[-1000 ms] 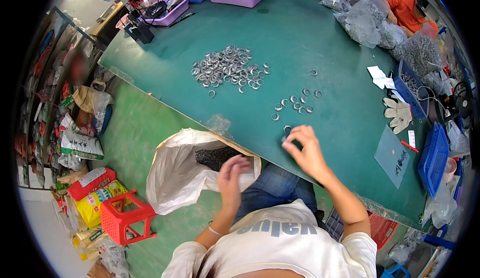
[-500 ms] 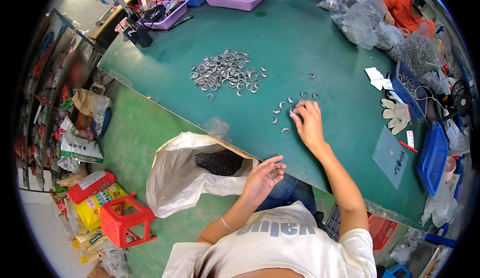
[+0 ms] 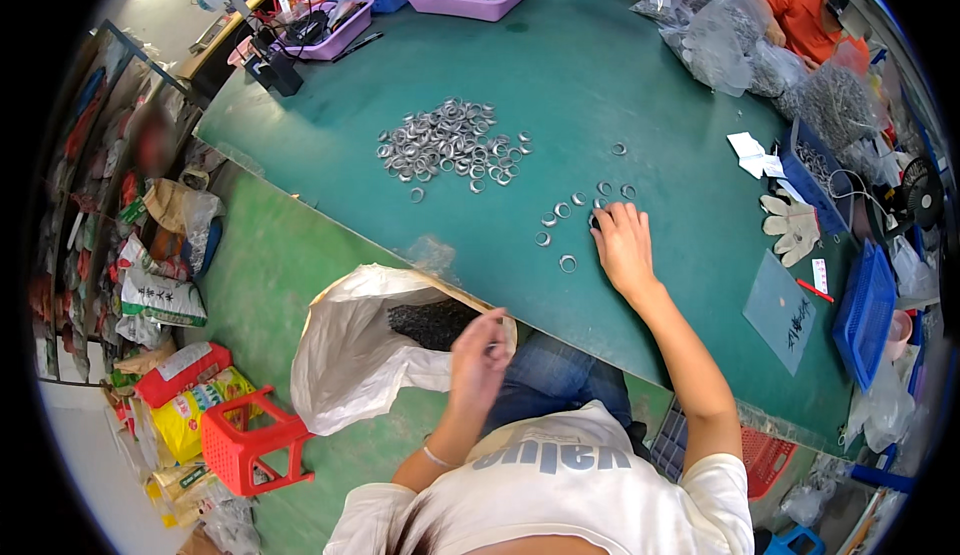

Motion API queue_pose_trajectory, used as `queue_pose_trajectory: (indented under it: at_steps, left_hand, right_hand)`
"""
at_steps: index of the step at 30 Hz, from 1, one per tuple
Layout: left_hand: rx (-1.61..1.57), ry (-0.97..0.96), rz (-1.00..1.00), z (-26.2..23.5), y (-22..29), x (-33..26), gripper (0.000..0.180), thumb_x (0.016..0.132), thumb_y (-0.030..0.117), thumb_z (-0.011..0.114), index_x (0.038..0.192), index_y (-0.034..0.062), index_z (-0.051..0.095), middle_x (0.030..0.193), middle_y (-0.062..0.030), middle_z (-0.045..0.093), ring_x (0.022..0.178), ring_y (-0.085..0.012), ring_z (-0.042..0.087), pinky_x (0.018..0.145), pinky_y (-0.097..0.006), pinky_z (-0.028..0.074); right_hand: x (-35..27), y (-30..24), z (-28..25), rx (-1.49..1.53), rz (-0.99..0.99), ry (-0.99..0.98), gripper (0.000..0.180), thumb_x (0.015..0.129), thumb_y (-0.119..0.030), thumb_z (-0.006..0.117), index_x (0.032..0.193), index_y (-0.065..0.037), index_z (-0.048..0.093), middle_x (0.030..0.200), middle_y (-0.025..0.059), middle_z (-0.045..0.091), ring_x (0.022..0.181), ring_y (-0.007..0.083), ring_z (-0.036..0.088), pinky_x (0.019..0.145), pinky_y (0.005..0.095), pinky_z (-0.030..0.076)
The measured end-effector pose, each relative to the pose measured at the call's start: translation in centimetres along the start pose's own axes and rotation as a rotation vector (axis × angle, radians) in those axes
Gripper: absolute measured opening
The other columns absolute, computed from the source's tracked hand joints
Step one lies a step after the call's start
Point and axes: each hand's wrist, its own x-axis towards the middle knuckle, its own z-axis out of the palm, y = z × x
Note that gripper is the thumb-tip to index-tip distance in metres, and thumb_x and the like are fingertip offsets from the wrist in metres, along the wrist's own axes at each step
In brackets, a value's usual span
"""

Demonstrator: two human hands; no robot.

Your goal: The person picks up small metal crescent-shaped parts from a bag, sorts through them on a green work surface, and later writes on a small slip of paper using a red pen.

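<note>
On the green tabletop (image 3: 680, 85), loose grey rings (image 3: 568, 269) lie scattered beside the right hand (image 3: 627, 245), whose fingers are bunched low, tips right at one of them; whether they grip it, I can't tell. Over by the sack (image 3: 345, 355), the left hand (image 3: 478, 360) has its fingers curled in, blurred, and what they hold can't be made out. Look at those loose rings: openings facing mostly up, round, so no clear long axis, several bands thicker along one side. Further out, the pile (image 3: 450, 143) spreads wider left to right, rings tipped every which way, dull metallic sheen throughout. White and crumpled, the sack gapes toward the tabletop's edge, dark bits (image 3: 425, 325) heaped inside.
</note>
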Motion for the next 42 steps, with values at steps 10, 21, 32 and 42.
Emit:
queue_pose_trajectory:
  at_steps: [10,21,32,42]
  left_hand:
    - [0.604,0.078,0.433,-2.7,1.2,-0.5,0.028,0.095,0.008,0.052,0.121,0.0009,0.057,0.123,-0.0118,0.058,0.113,-0.0249,0.057,0.096,-0.035,0.043]
    - [-0.287,-0.381,-0.311,1.5,-4.1,3.5,0.033,0.092,0.005,0.056,0.123,-0.0055,0.051,0.101,-0.0125,0.06,0.089,-0.0164,0.057,0.077,-0.026,0.049]
    - [-0.199,-0.151,-0.255,5.1,-2.2,1.4,0.04,0.095,0.013,0.053,0.131,-0.0044,0.047,0.114,-0.0145,0.059,0.098,-0.0187,0.058,0.084,-0.032,0.048]
    - [0.339,0.054,0.29,-4.3,0.5,0.5,0.024,0.092,0.0,0.05,0.114,-0.0011,0.061,0.104,-0.0065,0.061,0.093,-0.012,0.055,0.081,-0.026,0.046]
  right_hand:
    - [-0.5,-0.2,-0.7,0.262,0.014,0.08,0.008,0.081,-0.003,0.062,0.088,-0.003,0.066,0.086,0.0112,0.063,0.083,0.0278,0.056,0.084,0.039,0.04]
    - [-1.0,-0.2,-3.4,0.324,0.067,0.113,0.012,0.077,-0.009,0.07,0.084,-0.001,0.064,0.09,0.0133,0.062,0.087,0.0324,0.056,0.079,0.0408,0.044]
    - [-2.8,-4.4,-5.0,0.655,-0.181,-0.379,0.013,0.075,-0.01,0.072,0.084,-0.005,0.063,0.102,0.0101,0.057,0.101,0.0287,0.051,0.089,0.0378,0.042]
    - [2.2,2.3,1.0,0.217,0.164,-0.012,0.011,0.081,-0.007,0.067,0.088,-0.001,0.062,0.098,0.0141,0.058,0.094,0.0331,0.053,0.082,0.0398,0.045]
